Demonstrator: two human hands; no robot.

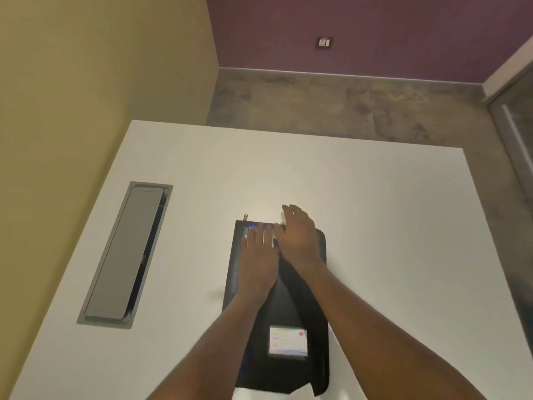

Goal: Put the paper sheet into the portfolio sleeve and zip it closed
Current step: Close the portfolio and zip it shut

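Note:
A black portfolio sleeve (291,307) lies flat on the white table (375,226), long side running away from me. A white label card (287,340) sits in a window near its close end. A small zipper pull (245,217) sticks out at the far left corner. My left hand (259,252) rests flat on the far left part of the sleeve, fingers spread. My right hand (298,235) hovers over the far edge, fingers loosely extended and blurred, holding nothing I can see. No paper sheet is visible.
A grey cable-tray lid (125,252) is set into the table at the left. A yellow wall runs along the left, with stone floor and a purple wall beyond the table's far edge.

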